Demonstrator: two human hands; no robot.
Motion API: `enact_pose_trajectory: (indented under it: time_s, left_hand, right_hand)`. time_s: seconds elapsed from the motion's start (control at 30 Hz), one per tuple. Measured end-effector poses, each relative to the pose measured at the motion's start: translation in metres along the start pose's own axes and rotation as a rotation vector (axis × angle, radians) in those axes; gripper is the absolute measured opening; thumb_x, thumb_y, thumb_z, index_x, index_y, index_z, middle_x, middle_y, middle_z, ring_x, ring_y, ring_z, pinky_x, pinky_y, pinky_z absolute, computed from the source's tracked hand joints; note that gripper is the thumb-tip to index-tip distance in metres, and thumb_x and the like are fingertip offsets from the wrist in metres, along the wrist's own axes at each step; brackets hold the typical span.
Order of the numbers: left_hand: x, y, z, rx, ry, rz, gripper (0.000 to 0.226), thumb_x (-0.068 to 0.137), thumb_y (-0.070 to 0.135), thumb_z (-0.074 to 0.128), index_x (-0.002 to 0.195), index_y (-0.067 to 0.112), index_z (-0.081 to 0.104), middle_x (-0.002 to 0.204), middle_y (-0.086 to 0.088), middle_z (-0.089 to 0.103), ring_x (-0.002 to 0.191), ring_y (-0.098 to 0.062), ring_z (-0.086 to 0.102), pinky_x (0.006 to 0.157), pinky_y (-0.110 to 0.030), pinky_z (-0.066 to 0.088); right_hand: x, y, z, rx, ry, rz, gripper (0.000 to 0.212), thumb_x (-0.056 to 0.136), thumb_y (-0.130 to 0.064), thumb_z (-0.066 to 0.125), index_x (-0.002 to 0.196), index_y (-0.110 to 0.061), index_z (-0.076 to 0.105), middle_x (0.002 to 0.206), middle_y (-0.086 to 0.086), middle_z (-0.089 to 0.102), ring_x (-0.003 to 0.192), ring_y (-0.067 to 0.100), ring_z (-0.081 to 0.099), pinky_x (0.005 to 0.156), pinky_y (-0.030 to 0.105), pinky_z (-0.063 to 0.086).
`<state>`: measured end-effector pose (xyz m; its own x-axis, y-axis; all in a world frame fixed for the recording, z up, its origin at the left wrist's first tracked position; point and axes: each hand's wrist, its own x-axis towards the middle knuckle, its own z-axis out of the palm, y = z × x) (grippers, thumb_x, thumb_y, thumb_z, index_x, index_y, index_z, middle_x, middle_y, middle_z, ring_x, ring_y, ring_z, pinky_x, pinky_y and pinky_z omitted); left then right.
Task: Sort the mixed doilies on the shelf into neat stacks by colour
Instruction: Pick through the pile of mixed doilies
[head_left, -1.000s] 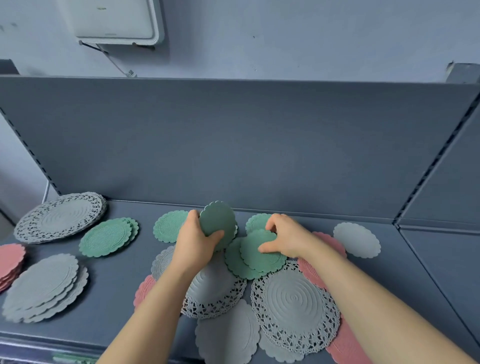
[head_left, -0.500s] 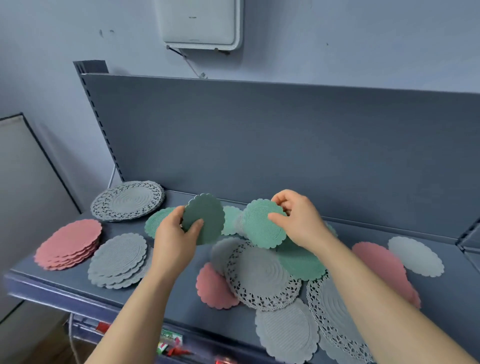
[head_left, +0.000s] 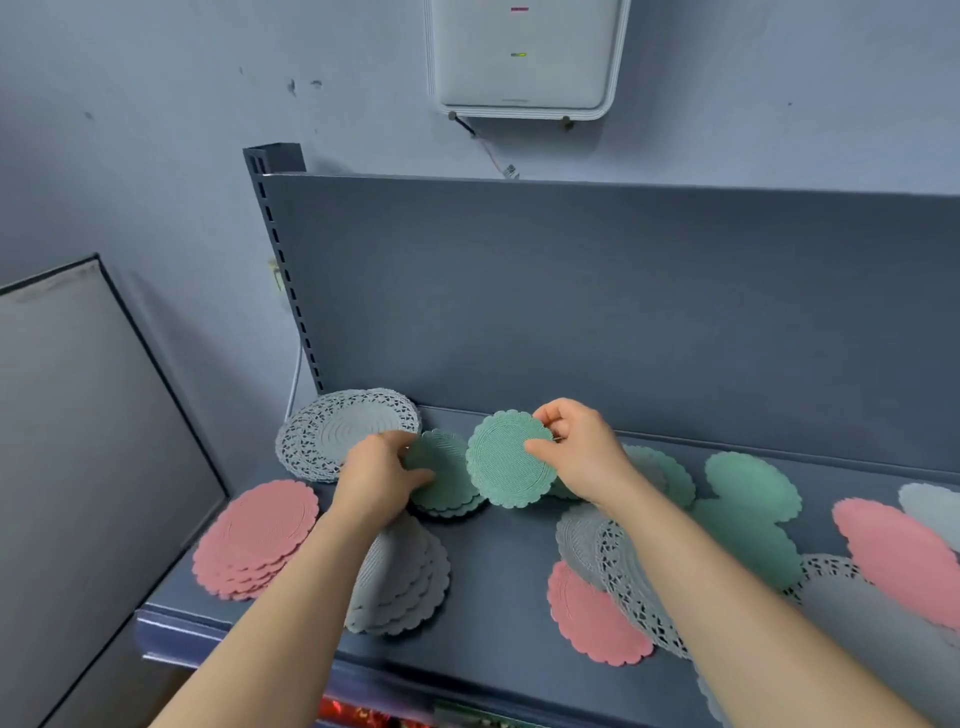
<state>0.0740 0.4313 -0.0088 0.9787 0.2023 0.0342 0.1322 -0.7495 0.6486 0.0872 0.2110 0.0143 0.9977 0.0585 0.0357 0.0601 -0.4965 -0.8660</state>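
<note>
Looked like a shop: slotted metal gondola shelf (head_left: 498, 582) with grey back panel (head_left: 597, 312), packaged goods underneath.

Both bare forearms reach forward from the lower edge, side by side, sleeves out of sight. The left hand (head_left: 382, 480) sits lower, its back up, with thumb and curled fingers pinching the rim of a dark green doily (head_left: 448, 470). The right hand (head_left: 584, 452) is slightly higher, thumb and forefinger pinching the edge of a light green doily (head_left: 506, 460), the other fingers curled.
</note>
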Motion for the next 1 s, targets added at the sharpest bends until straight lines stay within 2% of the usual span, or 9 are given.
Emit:
enact_pose_trajectory:
  time_s: [0.1, 0.17, 0.27, 0.43, 0.53, 0.6, 0.7, 0.83, 1.0]
  left_hand:
    - [0.006, -0.004, -0.001, 0.092, -0.02, 0.07, 0.059, 0.073, 0.028, 0.078, 0.127, 0.016, 0.057, 0.112, -0.01, 0.061, 0.1, -0.025, 0.059, 0.085, -0.03, 0.044]
    - [0.006, -0.007, -0.003, 0.148, -0.009, 0.135, 0.046, 0.078, 0.03, 0.074, 0.119, 0.014, 0.061, 0.109, -0.01, 0.061, 0.097, -0.026, 0.059, 0.082, -0.032, 0.046]
    - [0.001, -0.013, -0.008, 0.148, 0.04, 0.226, 0.024, 0.088, 0.025, 0.06, 0.105, 0.008, 0.065, 0.101, -0.01, 0.067, 0.094, -0.031, 0.061, 0.08, -0.037, 0.05]
    - [-0.017, -0.027, -0.02, 0.249, 0.065, 0.307, 0.023, 0.092, 0.033, 0.052, 0.102, 0.018, 0.066, 0.1, -0.003, 0.065, 0.088, -0.025, 0.061, 0.076, -0.035, 0.051]
    - [-0.025, -0.033, -0.02, 0.299, 0.038, 0.314, 0.022, 0.091, 0.036, 0.052, 0.1, 0.022, 0.065, 0.1, 0.0, 0.062, 0.092, -0.022, 0.059, 0.076, -0.032, 0.05]
    - [-0.029, -0.035, -0.019, 0.328, 0.022, 0.312, 0.022, 0.091, 0.037, 0.051, 0.101, 0.022, 0.064, 0.101, 0.002, 0.061, 0.094, -0.021, 0.058, 0.074, -0.03, 0.048]
    - [-0.03, -0.036, -0.018, 0.344, 0.042, 0.33, 0.022, 0.091, 0.038, 0.05, 0.101, 0.023, 0.063, 0.101, 0.002, 0.061, 0.096, -0.021, 0.058, 0.074, -0.03, 0.046]
    - [-0.027, -0.032, -0.015, 0.35, 0.073, 0.354, 0.022, 0.091, 0.036, 0.05, 0.102, 0.023, 0.064, 0.101, 0.003, 0.062, 0.095, -0.02, 0.058, 0.073, -0.029, 0.047]
    - [-0.032, 0.002, 0.005, 0.304, 0.112, 0.465, 0.022, 0.088, 0.031, 0.056, 0.098, 0.016, 0.069, 0.095, -0.003, 0.067, 0.09, -0.029, 0.06, 0.073, -0.033, 0.047]
  right_hand:
    - [0.005, -0.002, 0.016, -0.022, 0.035, 0.031, 0.017, 0.081, -0.009, 0.067, 0.091, -0.018, 0.059, 0.092, 0.007, 0.072, 0.076, 0.022, 0.06, 0.076, 0.039, 0.052]
    - [0.008, -0.003, 0.024, -0.032, 0.052, 0.051, 0.017, 0.08, -0.01, 0.066, 0.09, -0.021, 0.058, 0.093, 0.005, 0.071, 0.078, 0.024, 0.062, 0.075, 0.039, 0.052]
    - [0.011, -0.005, 0.035, -0.016, 0.056, 0.069, 0.017, 0.08, -0.011, 0.067, 0.091, -0.021, 0.059, 0.093, 0.006, 0.07, 0.073, 0.018, 0.057, 0.071, 0.036, 0.05]
    - [0.02, -0.01, 0.063, -0.056, 0.012, 0.077, 0.02, 0.08, -0.012, 0.065, 0.099, -0.018, 0.06, 0.098, 0.002, 0.064, 0.078, 0.015, 0.054, 0.065, 0.025, 0.042]
    - [0.023, -0.01, 0.077, -0.24, -0.01, 0.038, 0.029, 0.083, -0.012, 0.062, 0.112, -0.015, 0.06, 0.108, 0.001, 0.058, 0.09, 0.017, 0.055, 0.073, 0.024, 0.041]
    - [0.022, -0.009, 0.083, -0.386, -0.041, 0.009, 0.037, 0.086, -0.015, 0.061, 0.123, -0.014, 0.056, 0.122, 0.005, 0.054, 0.104, 0.022, 0.056, 0.087, 0.029, 0.045]
    - [0.018, -0.008, 0.084, -0.525, -0.035, -0.047, 0.043, 0.09, -0.022, 0.059, 0.131, -0.015, 0.051, 0.131, 0.005, 0.048, 0.122, 0.023, 0.044, 0.102, 0.034, 0.039]
    - [0.003, -0.011, 0.07, -0.639, 0.022, -0.132, 0.04, 0.093, -0.026, 0.053, 0.132, -0.015, 0.051, 0.132, 0.003, 0.051, 0.123, 0.023, 0.042, 0.101, 0.031, 0.035]
    - [-0.035, -0.002, 0.023, -0.69, 0.112, -0.159, 0.036, 0.096, -0.03, 0.048, 0.129, -0.017, 0.054, 0.131, -0.001, 0.056, 0.121, 0.021, 0.047, 0.102, 0.031, 0.034]
